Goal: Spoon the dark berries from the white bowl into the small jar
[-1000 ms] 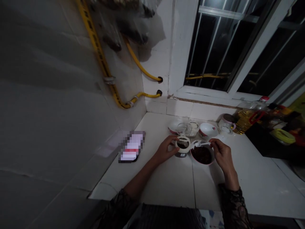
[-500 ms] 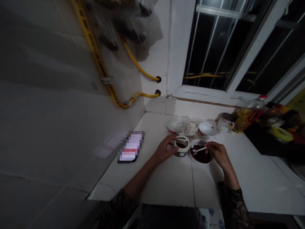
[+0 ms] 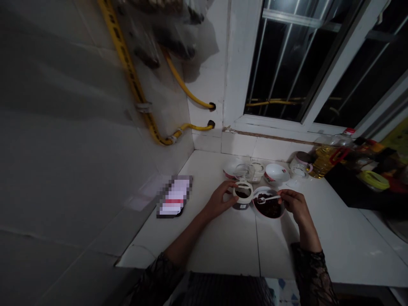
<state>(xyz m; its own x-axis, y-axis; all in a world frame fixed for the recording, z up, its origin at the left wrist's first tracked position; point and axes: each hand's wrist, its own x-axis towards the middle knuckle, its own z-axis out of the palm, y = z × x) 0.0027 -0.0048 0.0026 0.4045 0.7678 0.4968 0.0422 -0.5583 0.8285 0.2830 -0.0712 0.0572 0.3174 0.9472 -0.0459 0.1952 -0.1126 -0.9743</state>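
Head view: the left hand (image 3: 222,199) steadies a small jar (image 3: 242,205) from its left side, its grip curved about the pale rim, thumb nearer the person and fingers on the far side. The jar stands upright on the white tiled table (image 3: 219,246), its mouth uncovered, with something dark inside. A clear lid (image 3: 244,171) tilts up behind the mouth.

Just to the right of the jar sits a round bowl (image 3: 264,190) holding dark reddish food (image 3: 270,209). Over it the right hand (image 3: 295,203) has its grip pinching the handle end of a small white spoon (image 3: 270,198) between thumb and fingers, the spoon's head pointing left, toward the jar. The light is dim, so I cannot tell whether the spoon touches the food or hangs just above it.

Behind these, a second jar (image 3: 257,174) stands between a bowl on the left (image 3: 228,173) and a white bowl with red marks (image 3: 277,171). Farther right are a bottle of yellow oil (image 3: 321,163) and a black box (image 3: 340,187). A phone (image 3: 174,197), its lit screen pixelated, lies near the left wall.
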